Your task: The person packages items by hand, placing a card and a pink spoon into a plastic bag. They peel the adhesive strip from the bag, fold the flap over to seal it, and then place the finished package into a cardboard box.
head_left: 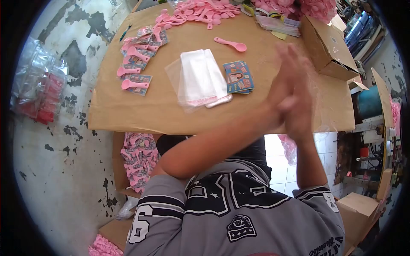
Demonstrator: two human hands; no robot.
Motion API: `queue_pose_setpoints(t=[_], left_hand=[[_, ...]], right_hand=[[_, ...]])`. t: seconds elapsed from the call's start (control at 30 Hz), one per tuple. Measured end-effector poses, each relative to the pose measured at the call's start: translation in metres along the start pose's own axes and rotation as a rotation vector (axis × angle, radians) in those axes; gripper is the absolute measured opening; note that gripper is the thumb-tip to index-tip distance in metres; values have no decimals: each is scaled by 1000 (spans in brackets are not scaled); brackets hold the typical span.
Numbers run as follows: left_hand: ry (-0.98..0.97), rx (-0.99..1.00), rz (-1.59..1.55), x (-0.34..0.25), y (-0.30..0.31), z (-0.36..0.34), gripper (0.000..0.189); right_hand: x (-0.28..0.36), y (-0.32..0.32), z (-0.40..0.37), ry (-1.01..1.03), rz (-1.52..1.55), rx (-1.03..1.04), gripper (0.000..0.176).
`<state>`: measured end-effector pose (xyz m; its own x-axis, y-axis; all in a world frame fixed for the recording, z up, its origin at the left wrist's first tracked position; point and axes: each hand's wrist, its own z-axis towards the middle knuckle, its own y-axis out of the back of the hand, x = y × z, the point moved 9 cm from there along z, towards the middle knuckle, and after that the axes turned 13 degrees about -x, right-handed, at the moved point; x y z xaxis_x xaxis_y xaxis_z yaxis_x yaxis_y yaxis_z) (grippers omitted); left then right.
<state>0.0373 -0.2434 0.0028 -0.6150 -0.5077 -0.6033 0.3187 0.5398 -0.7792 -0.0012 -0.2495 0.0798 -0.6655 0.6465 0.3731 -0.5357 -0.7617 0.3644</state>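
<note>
Clock = bench (162, 117), read from its middle, 12 at the far edge.

Containers: brown carton (326, 47) at 2, on the bench; can't see inside. Open box (118, 164) at 7, below bench level, heaped with pink spoons and printed pieces (139, 158). Clear bags (40, 85) at 9, off the bench, some red and pink showing through. Pink-filled bags (316, 9) at 1, cut off by the top edge.

Middle: clear sleeves (198, 77), overlapping and look flat, white thing (220, 101) partly under their near end, can't ID it. Card stack (240, 77) just right of the sleeves, printed side up. Lone spoon (232, 45) at 12, bowl right. Spoon pile (198, 13) also at 12, far edge. Spoon-and-card sets (136, 64) in an overlapping column, 9 to 10, glare on them.

Hands: left hand (282, 81) and right hand (301, 113) together above the bench at 3, right of the card stack, nearest thing to them. Both motion-blurred. Fingers look extended, but can't tell open vs closed, or whether anything thin is between the palms. Left forearm crosses over the near edge. Clear film (326, 102) by the right hand, outline too faint to trace.
</note>
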Motion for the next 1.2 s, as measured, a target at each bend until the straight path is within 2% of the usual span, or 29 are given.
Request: queue_pose_setpoints(t=[0.1, 0.13, 0.23, 0.27, 0.3, 0.37, 0.43, 0.53, 0.63, 0.73, 0.77, 0.87, 1.03, 1.2], left_hand=[[46, -34, -217, 13, -2, -28, 78], [-47, 51, -23, 8, -7, -50, 70], [-35, 109, 398, -7, 17, -112, 55], [-163, 45, 584, -27, 40, -123, 46], [-291, -19, 765, -46, 61, -134, 40], [-602, -571, 1162, -110, 106, -153, 31], [-644, -1077, 1546, -153, 159, -172, 39], [-621, -1203, 1896, -158, 189, -179, 46], [-608, -1214, 1877, -151, 198, -170, 46], [-668, -1148, 1726, -155, 207, -162, 36], [-677, -1121, 1672, -158, 209, -160, 33], [-536, -1168, 1235, -163, 226, -169, 28], [-636, -1018, 947, -170, 256, -176, 21], [-701, -931, 692, -164, 263, -178, 31]], right_hand=[[-18, -1, 10, -79, -144, 46, 91], [-50, 13, 12, -174, -108, -107, 71], [-106, 43, -12, -630, -187, -274, 58], [-102, 41, -18, -514, -308, -291, 44], [-100, 27, -26, -588, -251, -208, 43], [-78, -14, -41, -731, -132, -41, 40], [-69, -44, -48, -727, -149, 43, 40], [-60, -68, -44, -592, -368, 79, 40], [-73, -82, -46, -600, -410, 130, 42], [-86, -87, -51, -788, -246, 203, 41], [-90, -87, -54, -833, -169, 172, 39], [-104, -89, -64, -932, 0, 97, 33], [-107, -87, -60, -936, -26, 92, 27], [-108, -74, -56, -823, 129, -237, 24]])
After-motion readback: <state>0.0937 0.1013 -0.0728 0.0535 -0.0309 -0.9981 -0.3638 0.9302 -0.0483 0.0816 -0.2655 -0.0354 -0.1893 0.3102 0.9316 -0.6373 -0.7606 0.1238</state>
